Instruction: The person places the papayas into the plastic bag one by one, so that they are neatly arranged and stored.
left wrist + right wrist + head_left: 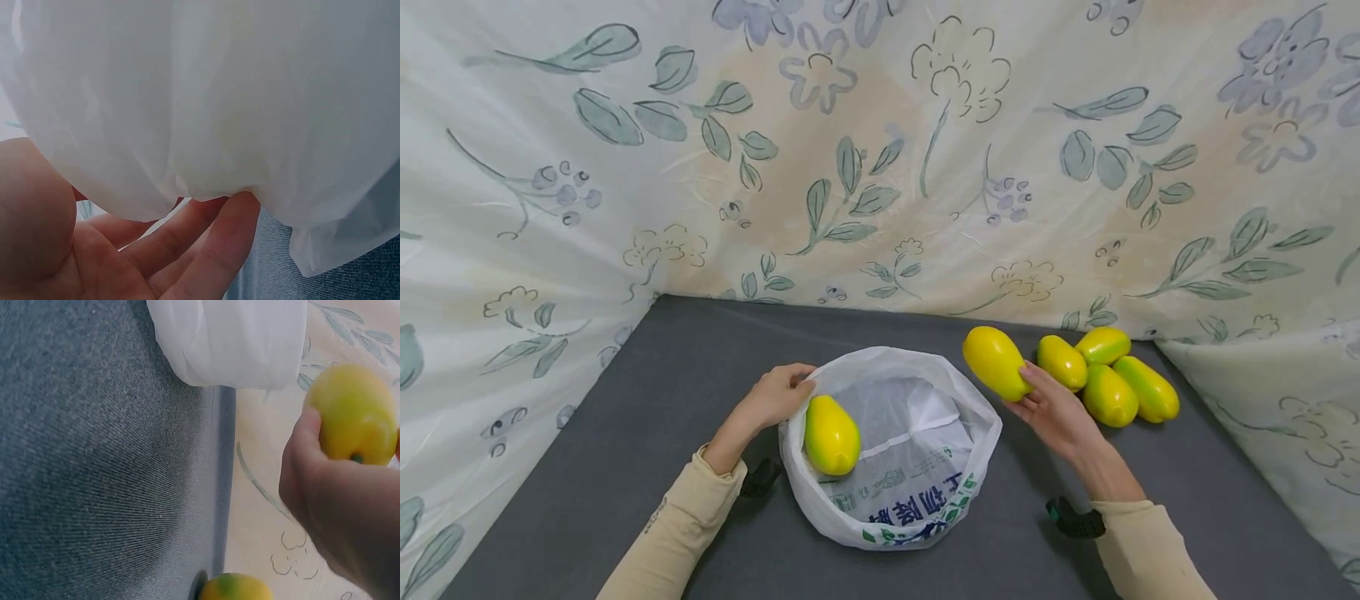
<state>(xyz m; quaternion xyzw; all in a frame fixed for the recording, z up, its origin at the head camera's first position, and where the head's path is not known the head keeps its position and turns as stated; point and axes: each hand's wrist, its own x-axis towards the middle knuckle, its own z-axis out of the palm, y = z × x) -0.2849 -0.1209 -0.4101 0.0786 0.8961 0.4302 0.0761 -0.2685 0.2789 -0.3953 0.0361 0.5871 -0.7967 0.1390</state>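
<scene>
A white plastic bag [981, 433] with blue and green print stands on the table with its mouth spread wide. My left hand [775, 395] grips the bag's rim on the left; in the left wrist view its fingers [228, 244] meet the thin plastic. Inside the bag, against the left wall, lies one yellow papaya [832, 437]. Up off the table, just right of the rim, my right hand [1060, 414] holds a second papaya [991, 357] by its near end. The right wrist view shows the thumb [306, 434] against this papaya's side.
Several more yellow-green papayas [1111, 397] lie in a cluster at the table's back right, beyond my right hand. The dark grey tabletop [625, 467] ends at a floral cloth [880, 167], which hangs behind it and along both sides.
</scene>
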